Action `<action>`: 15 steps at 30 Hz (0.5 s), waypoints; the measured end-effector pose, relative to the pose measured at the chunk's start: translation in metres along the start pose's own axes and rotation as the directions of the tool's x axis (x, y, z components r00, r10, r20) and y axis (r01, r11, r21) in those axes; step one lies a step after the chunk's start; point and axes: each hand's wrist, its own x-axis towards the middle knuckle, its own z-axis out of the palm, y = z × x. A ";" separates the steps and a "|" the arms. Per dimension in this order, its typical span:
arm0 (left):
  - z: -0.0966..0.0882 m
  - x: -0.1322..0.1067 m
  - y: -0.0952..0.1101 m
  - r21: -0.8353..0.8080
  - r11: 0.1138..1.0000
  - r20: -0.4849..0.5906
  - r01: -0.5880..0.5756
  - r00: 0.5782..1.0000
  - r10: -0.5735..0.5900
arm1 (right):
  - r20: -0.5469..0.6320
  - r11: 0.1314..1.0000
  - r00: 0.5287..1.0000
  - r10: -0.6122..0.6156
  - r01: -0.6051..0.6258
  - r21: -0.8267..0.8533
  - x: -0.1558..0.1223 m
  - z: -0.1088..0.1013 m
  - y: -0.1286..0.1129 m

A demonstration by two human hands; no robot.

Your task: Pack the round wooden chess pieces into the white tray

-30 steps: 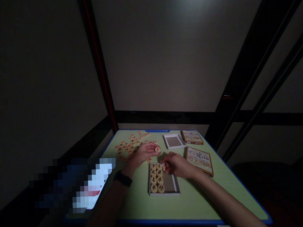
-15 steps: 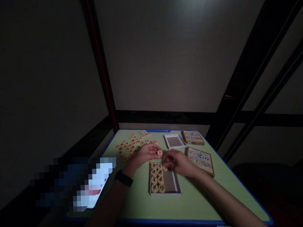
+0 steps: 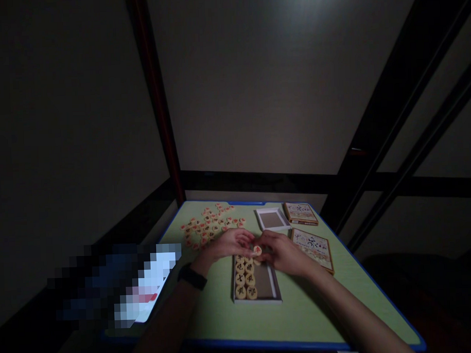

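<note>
Over the far end of an open shallow box, a round xiangqi piece with a red character is pinched between my two hands. The fingertips of my left hand hold it from the left. From the right, the thumb and fingers of my right hand close around it. Two columns of pieces with dark characters fill the box's left side, and its brown bottom shows on the right. Just below my right fingers another pale piece is partly hidden in the box.
Many loose xiangqi pieces lie scattered at the far left of the green table. A white box tray stands at the back. Two printed boxes or lids lie along the right side. A pixelated bright patch covers the left edge.
My left hand has carried the red-character piece right and nearer to me, over the box. My right fingers, which were apart from that piece, now meet around it.
</note>
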 end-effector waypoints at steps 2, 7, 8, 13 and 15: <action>-0.001 -0.003 0.004 0.071 0.997 -0.031 -0.026 0.999 0.028 | 0.080 0.999 0.996 0.050 -0.048 -0.023 0.001 -0.003 -0.002; -0.004 -0.007 0.007 0.115 0.992 -0.132 -0.048 0.989 0.063 | 0.165 0.995 0.983 0.084 -0.072 -0.072 0.003 0.001 -0.005; -0.005 -0.007 0.007 0.112 0.992 -0.141 -0.048 0.988 0.064 | 0.166 0.994 0.982 0.090 -0.077 -0.079 0.002 0.002 -0.005; -0.004 -0.006 0.007 0.144 0.989 -0.163 -0.017 0.986 0.041 | 0.167 0.986 0.975 0.147 -0.132 -0.097 0.001 0.004 -0.006; -0.002 -0.007 0.009 0.174 0.985 -0.157 -0.011 0.987 0.039 | 0.169 0.987 0.974 0.148 -0.136 -0.084 0.001 0.003 -0.007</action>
